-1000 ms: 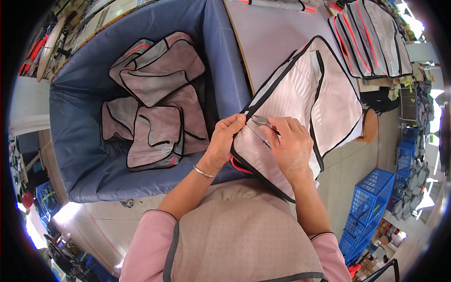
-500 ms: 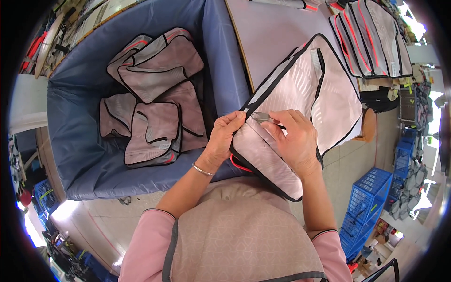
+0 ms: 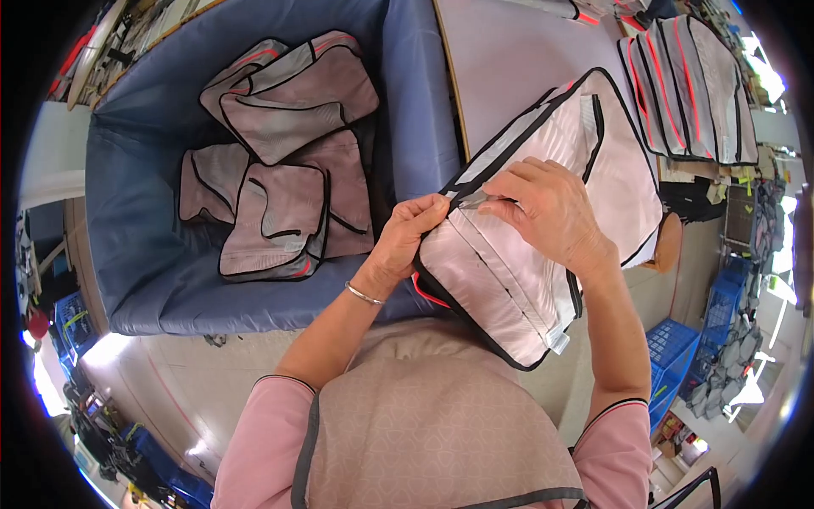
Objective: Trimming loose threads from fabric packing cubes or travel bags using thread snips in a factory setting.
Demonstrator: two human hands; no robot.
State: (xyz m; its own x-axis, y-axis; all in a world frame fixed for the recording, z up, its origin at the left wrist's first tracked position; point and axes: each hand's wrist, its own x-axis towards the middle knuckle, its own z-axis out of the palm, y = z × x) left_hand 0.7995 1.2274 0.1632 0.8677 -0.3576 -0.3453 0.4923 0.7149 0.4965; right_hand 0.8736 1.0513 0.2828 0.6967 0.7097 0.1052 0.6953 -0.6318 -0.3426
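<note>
A pale pinkish-grey fabric piece (image 3: 500,288) with black bound edges lies slanted in front of me, its far part on the table. My left hand (image 3: 403,242) pinches its left corner between thumb and fingers. In my right hand (image 3: 551,212) is a pair of small metal thread snips (image 3: 469,204); the blades point at the bound edge beside my left fingertips. Most of the snips' body is hidden by the fingers. A small white label (image 3: 557,340) shows at the piece's lower right.
At the left stands a large bin lined in blue (image 3: 131,220), with several similar fabric pieces (image 3: 292,204) inside. The pale tabletop (image 3: 517,51) is beyond my hands. A stack of bound pieces (image 3: 691,93) sits at far right, above a wooden stool (image 3: 669,242) and blue crates (image 3: 670,352).
My right hand has shifted slightly right and turned, the forearm swinging outward and uncovering the label. My left hand keeps its pinch on the corner. The whole view has shifted a little.
</note>
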